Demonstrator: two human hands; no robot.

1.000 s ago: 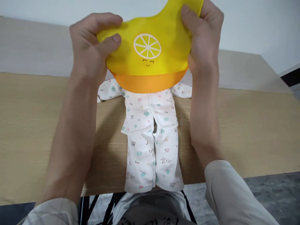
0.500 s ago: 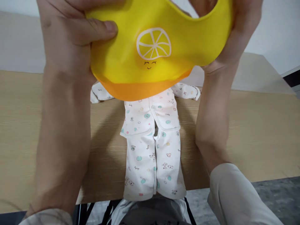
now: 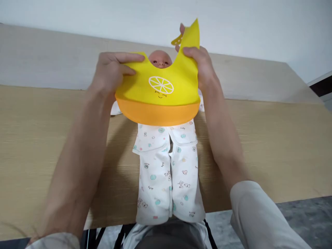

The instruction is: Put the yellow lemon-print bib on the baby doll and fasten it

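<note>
A yellow bib (image 3: 137,86) with an orange pocket and a printed lemon slice is held up between my hands. At its upper left, my left hand (image 3: 111,71) pinches the edge between fingers and thumb. My right hand (image 3: 201,64) grips the opposite side below a raised neck strap. Behind and below the bib, a baby doll (image 3: 160,57) lies on its back, its upper head showing in the neck opening. White printed pajamas (image 3: 155,176) dress the doll. The bib hides its chest and most of its arms.
The doll lies on a light wooden table (image 3: 272,148), its legs reaching the near edge. A pale board (image 3: 246,76) runs along the back, against a white wall (image 3: 103,20). Grey floor (image 3: 306,214) shows at the lower right.
Both hands have moved the bib away from the camera, over the doll's upper body. Its neck opening now frames the doll's head, and the strap stands up at the right.
</note>
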